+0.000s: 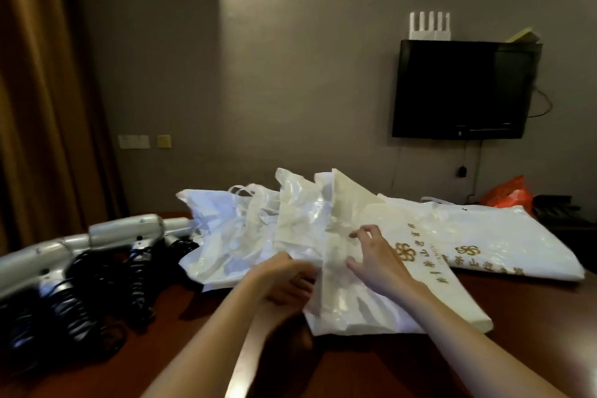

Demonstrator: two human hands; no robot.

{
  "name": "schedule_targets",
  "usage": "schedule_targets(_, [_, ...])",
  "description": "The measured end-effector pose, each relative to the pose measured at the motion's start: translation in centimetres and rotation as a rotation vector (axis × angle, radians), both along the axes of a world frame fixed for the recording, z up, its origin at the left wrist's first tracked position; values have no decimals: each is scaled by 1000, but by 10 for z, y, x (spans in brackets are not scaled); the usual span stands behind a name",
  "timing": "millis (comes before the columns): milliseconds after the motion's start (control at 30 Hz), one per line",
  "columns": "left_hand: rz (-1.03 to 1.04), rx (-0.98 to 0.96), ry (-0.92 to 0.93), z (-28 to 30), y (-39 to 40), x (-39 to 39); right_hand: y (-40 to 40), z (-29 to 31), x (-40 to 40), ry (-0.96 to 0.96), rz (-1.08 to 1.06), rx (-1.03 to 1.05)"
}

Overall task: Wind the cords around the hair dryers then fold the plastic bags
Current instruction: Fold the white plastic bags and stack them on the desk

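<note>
At centre frame, on the dark table [420, 365], lies a heap of white bags [323, 236]. Left hand [284, 281] has its fingers clenched on the edge of the nearest bag [355, 300]; right hand [374, 255] rests on that bag with fingers spread and released. Further bags with gold print [468, 245] stretch to the right. At lower left, silver dryers [126, 233] lie in a row, black cords [93, 271] coiled beside them.
</note>
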State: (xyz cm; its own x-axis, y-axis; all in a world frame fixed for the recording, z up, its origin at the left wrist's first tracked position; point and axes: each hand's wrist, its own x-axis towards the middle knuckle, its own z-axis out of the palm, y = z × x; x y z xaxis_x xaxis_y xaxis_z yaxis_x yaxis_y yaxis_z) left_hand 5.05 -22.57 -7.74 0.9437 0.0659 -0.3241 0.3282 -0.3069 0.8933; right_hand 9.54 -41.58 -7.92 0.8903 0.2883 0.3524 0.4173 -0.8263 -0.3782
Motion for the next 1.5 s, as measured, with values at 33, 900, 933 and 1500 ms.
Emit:
schedule_targets(33, [16, 46, -10, 9, 15, -6, 20, 7, -5, -40, 71, 49])
schedule_targets(900, [643, 105, -166, -9, 269, -55, 360, -50, -63, 614, 431, 480])
schedule_targets(933, [668, 61, -175, -9, 270, -55, 361, -53, -63, 617, 422, 537])
schedule_targets(1500, [621, -459, -571, 33, 199, -61, 276, 1, -66, 268, 532, 693])
